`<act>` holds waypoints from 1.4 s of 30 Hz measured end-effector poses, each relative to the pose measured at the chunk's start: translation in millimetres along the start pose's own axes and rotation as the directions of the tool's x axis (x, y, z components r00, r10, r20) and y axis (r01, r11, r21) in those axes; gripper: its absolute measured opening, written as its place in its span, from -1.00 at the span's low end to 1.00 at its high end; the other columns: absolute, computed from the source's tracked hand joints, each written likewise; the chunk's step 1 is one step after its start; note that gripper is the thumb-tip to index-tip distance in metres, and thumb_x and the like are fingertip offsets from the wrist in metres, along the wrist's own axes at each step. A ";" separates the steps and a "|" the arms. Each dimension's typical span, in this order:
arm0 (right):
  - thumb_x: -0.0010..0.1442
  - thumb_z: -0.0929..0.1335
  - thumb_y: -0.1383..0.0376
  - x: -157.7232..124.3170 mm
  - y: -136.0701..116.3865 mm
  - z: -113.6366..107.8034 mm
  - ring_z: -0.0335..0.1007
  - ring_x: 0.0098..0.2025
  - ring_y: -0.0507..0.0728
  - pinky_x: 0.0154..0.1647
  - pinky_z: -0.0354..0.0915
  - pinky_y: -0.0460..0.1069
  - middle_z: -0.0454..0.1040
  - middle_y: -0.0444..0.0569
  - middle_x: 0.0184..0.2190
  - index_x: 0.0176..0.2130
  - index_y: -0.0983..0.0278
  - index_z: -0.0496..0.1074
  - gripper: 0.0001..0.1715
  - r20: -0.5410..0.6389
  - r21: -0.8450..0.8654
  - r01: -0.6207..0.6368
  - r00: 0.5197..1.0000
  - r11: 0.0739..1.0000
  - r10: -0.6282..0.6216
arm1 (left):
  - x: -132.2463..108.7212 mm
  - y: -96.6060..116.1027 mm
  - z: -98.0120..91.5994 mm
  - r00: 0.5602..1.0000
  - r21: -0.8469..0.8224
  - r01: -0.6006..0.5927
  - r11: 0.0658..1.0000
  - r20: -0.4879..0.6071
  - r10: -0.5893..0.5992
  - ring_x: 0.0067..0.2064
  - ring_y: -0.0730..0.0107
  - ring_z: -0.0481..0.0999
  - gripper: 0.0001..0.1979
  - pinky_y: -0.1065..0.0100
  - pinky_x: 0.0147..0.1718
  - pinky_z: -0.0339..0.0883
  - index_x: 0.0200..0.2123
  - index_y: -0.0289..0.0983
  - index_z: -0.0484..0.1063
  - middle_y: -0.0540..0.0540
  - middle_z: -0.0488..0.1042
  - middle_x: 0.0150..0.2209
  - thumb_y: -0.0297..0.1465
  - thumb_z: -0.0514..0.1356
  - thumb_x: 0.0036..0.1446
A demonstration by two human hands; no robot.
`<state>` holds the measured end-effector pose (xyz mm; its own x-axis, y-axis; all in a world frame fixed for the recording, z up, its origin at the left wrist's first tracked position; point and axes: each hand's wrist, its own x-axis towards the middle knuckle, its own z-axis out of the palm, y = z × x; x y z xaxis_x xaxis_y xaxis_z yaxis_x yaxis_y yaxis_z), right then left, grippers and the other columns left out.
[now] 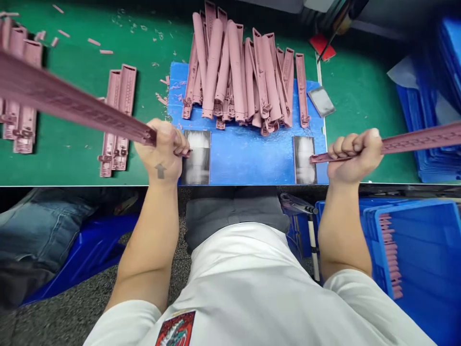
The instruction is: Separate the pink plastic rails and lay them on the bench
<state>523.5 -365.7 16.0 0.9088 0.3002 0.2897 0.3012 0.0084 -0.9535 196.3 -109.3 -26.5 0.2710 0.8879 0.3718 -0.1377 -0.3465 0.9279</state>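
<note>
At the near edge of the bench [65, 170], I find the left hand [162, 149] clenched round one pink strip [72, 98], the right hand [355, 154] round a second strip [421, 142]; both slant outward. Beyond, between the hands, a strip heap [236, 72] lies on the blue mat [252, 158], long axes running mainly near to far; the lone right-end strip [301, 91] is nearer the right hand.

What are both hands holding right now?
Left hand: closed, holding a long pink strip.
Right hand: closed, holding a second pink strip.
</note>
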 end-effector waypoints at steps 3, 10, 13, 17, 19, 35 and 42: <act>0.15 0.39 -0.25 -8.8 -7.8 -6.3 -0.40 -0.63 0.02 -0.61 -0.23 0.07 -0.27 -0.29 -0.66 -0.51 0.07 -0.07 -0.30 0.065 0.159 -0.016 0.998 0.987 0.006 | -0.8 6.6 -2.8 0.999 0.012 -0.037 0.999 -0.030 0.038 -0.47 0.23 0.41 -0.25 0.14 -0.43 0.25 -0.34 -0.12 0.11 0.04 0.03 -0.54 0.39 0.32 0.22; 0.30 0.40 -0.03 14.6 5.4 13.1 -0.45 -0.65 -0.04 -0.61 -0.27 0.01 -0.30 -0.32 -0.65 -0.51 0.07 -0.10 -0.34 0.055 0.262 -0.017 0.998 0.965 0.002 | 18.3 15.1 16.1 0.986 0.147 0.106 0.983 -0.145 -0.085 -0.55 0.39 0.07 -0.07 0.23 -0.49 -0.03 -0.34 -0.13 -0.12 0.09 -0.22 -0.52 0.60 0.14 0.19; 0.57 0.17 -0.02 29.8 17.3 25.5 -0.45 -0.63 -0.04 -0.56 -0.24 -0.01 -0.32 -0.31 -0.58 -0.44 0.04 -0.15 -0.41 -0.108 0.243 0.010 0.994 0.970 0.017 | 45.7 4.8 36.2 0.978 0.029 0.057 0.998 -0.205 -0.050 -0.55 0.43 0.01 -0.08 0.24 -0.53 -0.06 -0.35 -0.12 -0.13 0.10 -0.19 -0.53 0.61 0.05 0.30; 0.58 0.25 -0.05 27.0 19.6 23.3 -0.47 -0.61 -0.03 -0.59 -0.19 0.01 -0.32 -0.35 -0.57 -0.41 0.04 -0.14 -0.38 -0.052 0.225 -0.005 0.999 0.974 0.017 | 64.8 3.7 70.4 0.988 -0.071 0.121 0.990 -0.084 -0.127 -0.43 0.38 0.42 -0.15 0.32 -0.50 0.21 -0.30 -0.15 0.11 0.05 0.14 -0.49 0.55 0.16 0.40; 0.56 0.31 -0.12 31.8 21.2 25.0 -0.43 -0.60 0.00 -0.63 -0.17 0.03 -0.29 -0.36 -0.58 -0.39 0.02 -0.15 -0.32 -0.033 0.120 -0.006 0.999 0.993 0.010 | 56.5 11.2 82.9 0.981 -0.131 0.160 0.978 -0.092 -0.172 -0.39 0.36 0.52 -0.19 0.33 -0.49 0.30 -0.26 -0.15 0.19 0.02 0.26 -0.45 0.50 0.18 0.45; 0.63 0.40 -0.16 -21.8 -31.4 74.7 0.02 -0.65 -0.06 -0.68 -0.14 -0.13 0.03 -0.27 -0.48 -0.32 0.13 0.25 -0.38 0.003 0.292 -0.295 0.952 0.910 0.307 | 41.4 24.8 22.4 0.921 -0.393 0.175 0.903 -0.259 -0.292 -0.59 0.50 -0.36 -0.33 0.33 -0.65 -0.31 -0.48 -0.10 -0.18 0.15 -0.35 -0.52 -0.24 -0.01 0.81; 0.78 0.17 -0.08 29.9 -13.1 54.2 -0.27 -0.64 -0.11 -0.66 -0.24 -0.15 -0.23 -0.30 -0.47 -0.42 0.13 -0.01 -0.27 -0.135 0.462 -0.203 0.946 0.864 0.295 | 49.1 17.1 33.0 0.936 -0.427 0.083 0.901 -0.276 -0.217 -0.59 0.44 -0.32 -0.38 0.27 -0.62 -0.30 -0.50 -0.06 -0.13 0.13 -0.29 -0.54 -0.38 -0.21 0.77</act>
<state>531.0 -305.1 32.7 0.9875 0.1576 0.0043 -0.0577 0.3866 -0.9205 238.7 -81.7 8.6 0.0206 0.9901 0.1387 -0.5078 -0.1091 0.8545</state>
